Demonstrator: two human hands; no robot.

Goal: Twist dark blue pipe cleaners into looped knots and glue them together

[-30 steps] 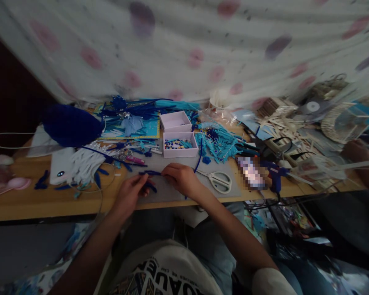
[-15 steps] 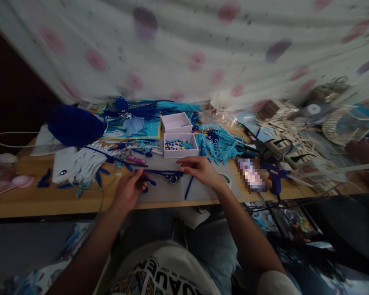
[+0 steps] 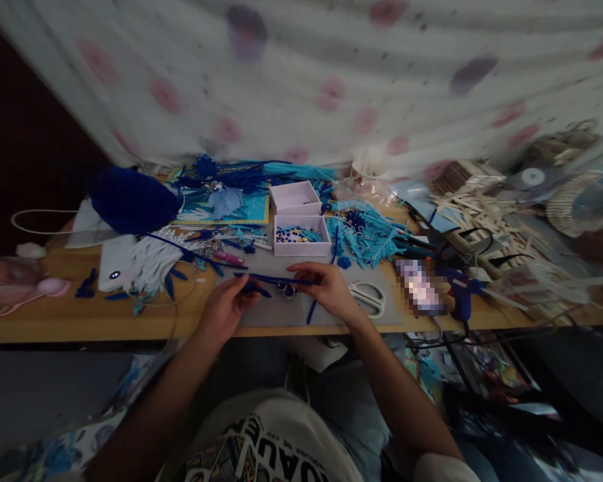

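Our left hand [image 3: 224,309] is curled, its thumb and fingers pinching the left part of a dark blue strip [image 3: 275,278]. Our right hand [image 3: 330,286] pinches the strip's other end between thumb and fingertips, so that it runs nearly straight between both hands, above the front half of a grey mat [image 3: 276,314]. A short blue piece [image 3: 261,291] sticks out at our left fingers; we cannot tell whether it is part of the strip. Just below the strip, near our right fingertips, we see a small beaded ornament [image 3: 288,292], too dim for us to say whether it hangs or lies there. A thin blue stem [image 3: 311,312] shows on the mat beneath our right wrist, and scissors [image 3: 376,301] with white handles lie just right of that hand. Beyond our hands stands a white box [image 3: 301,250] holding beads and turquoise bits, with a turquoise pile [image 3: 374,241] beside it. Farther right on the wooden table [image 3: 90,326] are a phone [image 3: 421,286], its screen blurred, and a blue glue gun [image 3: 462,294]. White strips [image 3: 153,258] lie to the left.
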